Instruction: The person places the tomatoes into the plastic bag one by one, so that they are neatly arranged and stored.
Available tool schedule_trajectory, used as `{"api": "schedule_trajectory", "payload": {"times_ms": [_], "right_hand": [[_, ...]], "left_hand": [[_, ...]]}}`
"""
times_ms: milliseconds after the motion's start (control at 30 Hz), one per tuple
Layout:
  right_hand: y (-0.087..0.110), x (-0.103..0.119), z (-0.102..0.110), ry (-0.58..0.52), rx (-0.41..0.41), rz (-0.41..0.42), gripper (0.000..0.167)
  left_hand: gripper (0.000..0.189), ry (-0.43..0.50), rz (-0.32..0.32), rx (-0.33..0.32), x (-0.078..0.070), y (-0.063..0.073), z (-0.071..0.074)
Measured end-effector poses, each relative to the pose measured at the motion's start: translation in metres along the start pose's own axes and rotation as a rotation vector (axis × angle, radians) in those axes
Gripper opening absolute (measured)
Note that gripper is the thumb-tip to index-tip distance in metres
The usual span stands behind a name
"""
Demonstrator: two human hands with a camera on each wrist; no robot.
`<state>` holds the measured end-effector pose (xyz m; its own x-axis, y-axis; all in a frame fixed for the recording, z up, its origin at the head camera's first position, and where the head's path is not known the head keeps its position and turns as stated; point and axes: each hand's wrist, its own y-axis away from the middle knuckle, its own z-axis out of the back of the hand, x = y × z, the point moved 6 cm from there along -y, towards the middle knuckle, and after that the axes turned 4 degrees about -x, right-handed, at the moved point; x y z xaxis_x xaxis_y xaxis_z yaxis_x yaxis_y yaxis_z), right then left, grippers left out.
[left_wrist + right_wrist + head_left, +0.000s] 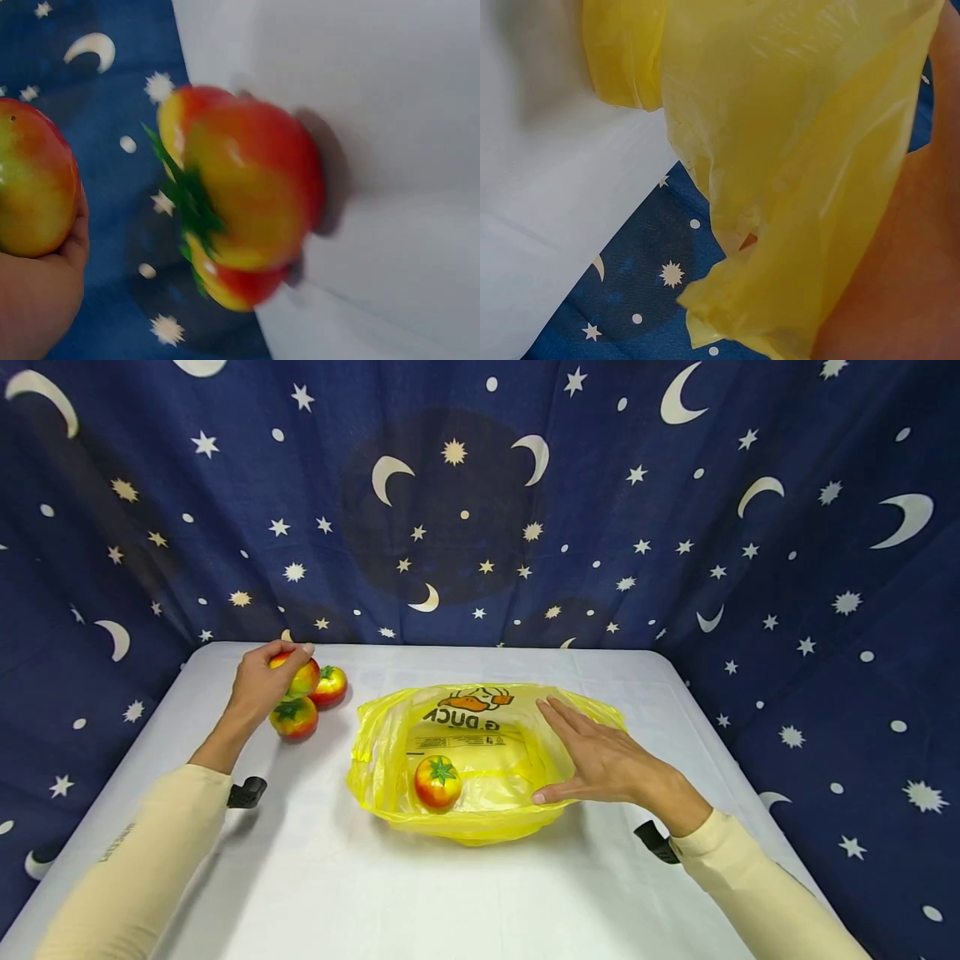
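My left hand (257, 685) grips a red-and-yellow tomato (305, 680), raised above the table's far left part. Close up in the left wrist view, that tomato (34, 176) shows its smooth side without leaves. Just below it two more tomatoes with green leafy tops lie on the table, a nearer tomato (294, 720) and a farther tomato (332, 687). In the middle stands a yellow plastic bag (480, 832) with its mouth spread wide. One tomato (435, 787) lies inside it. My right hand (603, 764) reaches in at the bag's right side, fingers straight and spread; yellow plastic (780, 150) covers part of it in the right wrist view.
A white cloth covers the table (420, 902). Behind it and along both sides hangs a dark blue curtain (480, 485) with moons and stars. Black wrist bands (247, 792) sit at both sleeves.
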<state>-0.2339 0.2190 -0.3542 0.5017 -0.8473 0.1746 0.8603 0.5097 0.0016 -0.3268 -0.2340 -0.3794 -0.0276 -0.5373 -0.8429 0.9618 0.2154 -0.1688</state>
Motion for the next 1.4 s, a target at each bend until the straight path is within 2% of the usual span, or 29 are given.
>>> {"api": "schedule_trajectory", "payload": {"times_ms": [300,467,700,800,900,1133,1400], "right_hand": [[0.000,0.001,-0.001,-0.005,0.005,0.006,0.132],[0.000,0.001,-0.002,-0.004,0.005,0.008,0.131],[-0.001,0.003,-0.001,-0.009,0.002,0.014,0.131],[-0.001,0.003,-0.001,-0.009,0.002,0.017,0.131],[-0.001,0.004,0.000,-0.007,0.002,0.017,0.131],[-0.001,0.003,0.001,-0.013,0.008,0.011,0.131],[0.000,0.004,0.001,-0.014,0.009,0.000,0.131]], "left_hand": [[0.057,0.068,-0.134,0.081,-0.046,0.014,-0.022],[0.044,0.139,-0.224,0.138,-0.078,0.026,-0.033],[0.030,0.256,-0.309,0.263,-0.123,0.048,-0.049],[0.024,0.272,-0.351,0.321,-0.140,0.060,-0.058],[0.022,0.242,-0.389,0.367,-0.153,0.070,-0.070],[0.018,0.085,-0.411,0.500,-0.172,0.089,-0.104],[0.019,-0.142,-0.620,0.607,-0.188,0.109,-0.146]]}}
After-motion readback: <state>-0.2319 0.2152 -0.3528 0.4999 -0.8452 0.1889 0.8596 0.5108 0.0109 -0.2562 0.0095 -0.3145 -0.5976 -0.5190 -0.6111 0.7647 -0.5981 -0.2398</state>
